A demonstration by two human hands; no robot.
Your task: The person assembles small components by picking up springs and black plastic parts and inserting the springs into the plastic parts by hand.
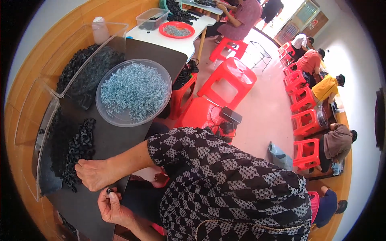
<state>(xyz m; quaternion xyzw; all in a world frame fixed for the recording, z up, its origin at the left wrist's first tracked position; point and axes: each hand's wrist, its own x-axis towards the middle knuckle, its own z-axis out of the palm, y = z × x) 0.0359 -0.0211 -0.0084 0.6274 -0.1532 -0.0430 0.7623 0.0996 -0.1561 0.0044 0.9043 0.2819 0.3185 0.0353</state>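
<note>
Sorting out single pieces, it seems. Right hand (94, 173) lies fingers-spread on the pile of black rings (78, 150) on the tabletop (108, 140). Just below the pile, left hand (111, 205) pinches one black ring (108, 191) - lifting another calls for a fine pinch.

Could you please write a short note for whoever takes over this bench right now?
Left hand: pinching one small black ring at the fingertips.
Right hand: flat on the dark mat, fingers in the pile of black rings.
Round clear dish of pale blue pieces sits beyond, untouched; more black parts fill the clear bin.
Done: one ring picked. Left: the pile remains large.
</note>
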